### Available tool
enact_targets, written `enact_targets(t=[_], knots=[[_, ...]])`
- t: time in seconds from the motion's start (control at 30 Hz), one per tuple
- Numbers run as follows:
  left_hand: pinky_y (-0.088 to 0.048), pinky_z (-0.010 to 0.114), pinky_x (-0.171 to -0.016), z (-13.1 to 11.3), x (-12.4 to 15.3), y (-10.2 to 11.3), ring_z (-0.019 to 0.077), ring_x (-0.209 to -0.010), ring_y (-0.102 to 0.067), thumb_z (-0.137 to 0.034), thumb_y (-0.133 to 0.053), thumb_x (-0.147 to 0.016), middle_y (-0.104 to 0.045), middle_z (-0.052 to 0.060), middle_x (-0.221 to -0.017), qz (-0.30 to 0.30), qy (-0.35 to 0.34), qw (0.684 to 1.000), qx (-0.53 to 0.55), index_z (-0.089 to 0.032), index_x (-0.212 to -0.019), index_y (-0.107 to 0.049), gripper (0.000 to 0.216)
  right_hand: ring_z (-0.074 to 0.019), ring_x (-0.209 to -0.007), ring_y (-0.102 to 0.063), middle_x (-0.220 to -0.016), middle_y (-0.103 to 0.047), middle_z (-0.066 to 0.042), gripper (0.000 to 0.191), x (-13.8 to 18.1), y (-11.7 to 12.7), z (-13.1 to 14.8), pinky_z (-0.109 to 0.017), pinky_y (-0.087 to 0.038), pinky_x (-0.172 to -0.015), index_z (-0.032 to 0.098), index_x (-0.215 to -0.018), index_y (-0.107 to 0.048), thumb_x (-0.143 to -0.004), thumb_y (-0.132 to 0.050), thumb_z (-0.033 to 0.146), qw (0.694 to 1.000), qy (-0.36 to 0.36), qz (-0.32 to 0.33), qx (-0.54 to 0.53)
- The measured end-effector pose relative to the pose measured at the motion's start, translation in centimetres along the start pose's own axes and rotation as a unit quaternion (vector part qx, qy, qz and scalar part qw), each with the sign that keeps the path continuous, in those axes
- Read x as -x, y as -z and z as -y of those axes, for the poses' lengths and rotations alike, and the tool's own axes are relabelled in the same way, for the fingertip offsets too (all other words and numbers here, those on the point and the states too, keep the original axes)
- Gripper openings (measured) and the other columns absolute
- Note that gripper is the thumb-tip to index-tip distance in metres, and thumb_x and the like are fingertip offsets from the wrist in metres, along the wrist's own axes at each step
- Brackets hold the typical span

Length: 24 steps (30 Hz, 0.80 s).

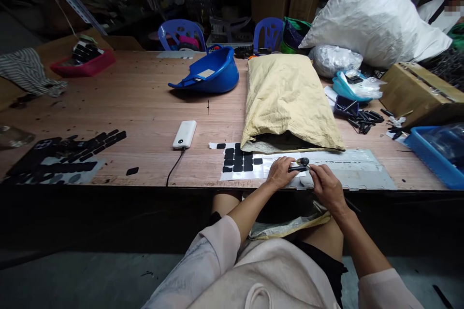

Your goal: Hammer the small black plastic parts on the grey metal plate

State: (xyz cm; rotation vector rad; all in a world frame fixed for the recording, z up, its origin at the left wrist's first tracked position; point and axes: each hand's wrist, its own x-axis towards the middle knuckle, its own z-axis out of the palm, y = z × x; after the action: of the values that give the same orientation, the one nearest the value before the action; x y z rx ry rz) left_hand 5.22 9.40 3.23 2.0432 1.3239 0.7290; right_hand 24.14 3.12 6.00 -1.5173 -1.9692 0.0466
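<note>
My left hand (281, 172) is closed around a small black part (299, 168) with a rod-like body, held low over the front edge of the table. A rounded dark knob (303, 161) shows beside it; whether the two are joined I cannot tell. At the part's right end, my right hand (326, 187) has its thumb and fingers pinched together, and what lies between them is too small to make out. Just left of my hands lies a white sheet (258, 169) with rows of black rounded-square stickers (238, 160). Beneath both hands is a grey-white strip (369, 169).
A large yellow sack (290, 96) lies just beyond my hands. Farther left are a white power bank (185, 133) with a cable and a blue scoop-shaped basin (213, 72). Black parts (366, 119), a cardboard box (422, 94) and a blue tray (431, 159) stand right.
</note>
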Motion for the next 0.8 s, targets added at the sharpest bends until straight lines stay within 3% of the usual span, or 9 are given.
enact_targets(t=[0.13,0.23,0.4,0.6,0.8], knots=[[-0.049,0.035,-0.096,-0.2,0.1,0.1,0.0213,-0.101,-0.063,-0.026,-0.078,-0.084,-0.069,-0.001,-0.101,-0.01,0.029,0.999,0.028,-0.026,-0.132,-0.057,0.052,-0.0189,-0.084,-0.068,-0.1,-0.071,-0.006,0.031,0.2,-0.7,0.4,-0.03,-0.051,-0.067,0.028,-0.12,-0.07,-0.104,-0.045,0.037,0.998,0.009,0.046,0.031],[-0.049,0.034,-0.095,-0.2,0.2,0.0,0.0212,-0.1,-0.063,-0.026,-0.08,-0.082,-0.068,-0.001,-0.098,-0.012,0.023,0.999,0.032,-0.025,-0.13,-0.057,0.052,-0.019,-0.089,-0.068,-0.102,-0.071,-0.006,0.031,-0.2,-0.4,-0.6,-0.029,-0.05,-0.069,0.027,-0.119,-0.071,-0.104,-0.046,0.036,0.999,0.004,0.019,0.049],[-0.05,0.035,-0.094,0.0,0.0,-0.3,0.0217,-0.099,-0.063,-0.022,-0.079,-0.083,-0.069,0.002,-0.098,-0.02,0.001,1.0,0.013,-0.019,-0.122,-0.064,0.042,-0.0199,-0.09,-0.066,-0.107,-0.071,-0.007,0.029,-1.9,1.6,-5.5,-0.03,-0.045,-0.067,0.026,-0.115,-0.072,-0.102,-0.049,0.039,0.993,-0.019,-0.018,0.119],[-0.05,0.037,-0.097,0.0,-0.2,-0.2,0.0246,-0.105,-0.063,-0.027,-0.077,-0.086,-0.069,0.007,-0.104,0.004,-0.017,1.0,-0.025,-0.021,-0.105,-0.077,0.019,-0.0236,-0.086,-0.057,-0.095,-0.068,-0.009,0.025,-2.7,2.1,-12.2,-0.036,-0.039,-0.072,0.023,-0.101,-0.073,-0.098,-0.051,0.035,0.981,0.015,0.031,0.19],[-0.051,0.036,-0.095,0.1,-0.1,-0.3,0.0235,-0.101,-0.063,-0.026,-0.077,-0.086,-0.068,0.007,-0.102,0.001,-0.02,0.999,-0.037,-0.021,-0.104,-0.078,0.019,-0.0252,-0.09,-0.054,-0.098,-0.068,-0.01,0.024,-2.0,0.6,-13.4,-0.037,-0.038,-0.077,0.023,-0.105,-0.073,-0.094,-0.054,0.033,0.983,-0.004,-0.003,0.185]])
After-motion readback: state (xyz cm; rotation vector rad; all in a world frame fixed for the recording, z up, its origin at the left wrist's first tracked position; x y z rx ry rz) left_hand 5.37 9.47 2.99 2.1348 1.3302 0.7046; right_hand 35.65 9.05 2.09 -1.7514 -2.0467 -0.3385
